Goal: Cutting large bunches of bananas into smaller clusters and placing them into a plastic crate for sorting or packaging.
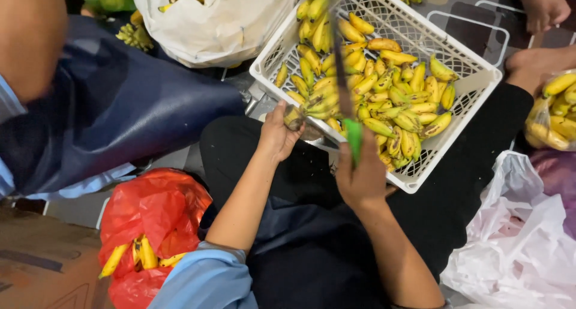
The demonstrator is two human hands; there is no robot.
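The white basket (pixel 480 84) of small yellow bananas (pixel 384 93) rests on the lap. Over its near rim, the right hand (pixel 363 177) grips a green-handled knife (pixel 347 93); the blade could slip toward the left hand (pixel 277 132), pinching a dark banana stub (pixel 293 117) just beside it.
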